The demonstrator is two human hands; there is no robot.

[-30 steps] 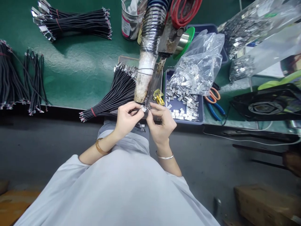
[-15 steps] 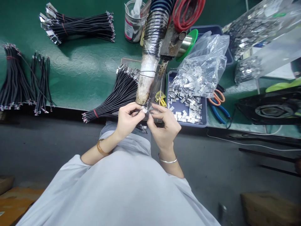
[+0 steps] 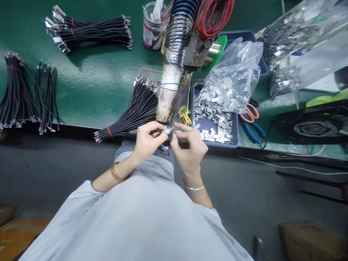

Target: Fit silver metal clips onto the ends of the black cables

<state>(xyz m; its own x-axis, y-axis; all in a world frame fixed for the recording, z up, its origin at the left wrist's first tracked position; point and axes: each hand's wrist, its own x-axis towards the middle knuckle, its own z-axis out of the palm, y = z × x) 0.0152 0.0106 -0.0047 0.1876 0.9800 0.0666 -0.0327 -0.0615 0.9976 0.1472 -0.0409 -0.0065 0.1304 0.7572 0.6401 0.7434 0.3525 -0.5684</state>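
My left hand [image 3: 149,140] pinches a small silver metal connector [image 3: 168,129] between thumb and fingertips, just under the tip of the taped hose [image 3: 165,105]. Facing it, my right hand [image 3: 190,145] has thumb and fingers curled in at the connector's right side; what sits between those fingertips is too small to make out. A soldering iron [image 3: 186,81] on a stand points down at the same spot, with a thin solder wire beside it. Left of the hose lies a bundle of black cables [image 3: 134,108], tied with a red band. Right of my hands stands a tray [image 3: 235,139] of loose metal connectors [image 3: 214,134].
More black cable bundles [image 3: 95,32] lie at the back left and far left. A plastic cup [image 3: 152,29], a solder spool [image 3: 214,54], a bag of connectors [image 3: 233,79], orange-and-blue-handled cutters [image 3: 251,125], a yellow sponge [image 3: 182,111] and a black fan [image 3: 312,125] surround the work spot.
The connector shows a little more clearly between my fingertips. Both hands keep almost the same place and pose; the whole view has shifted very slightly.
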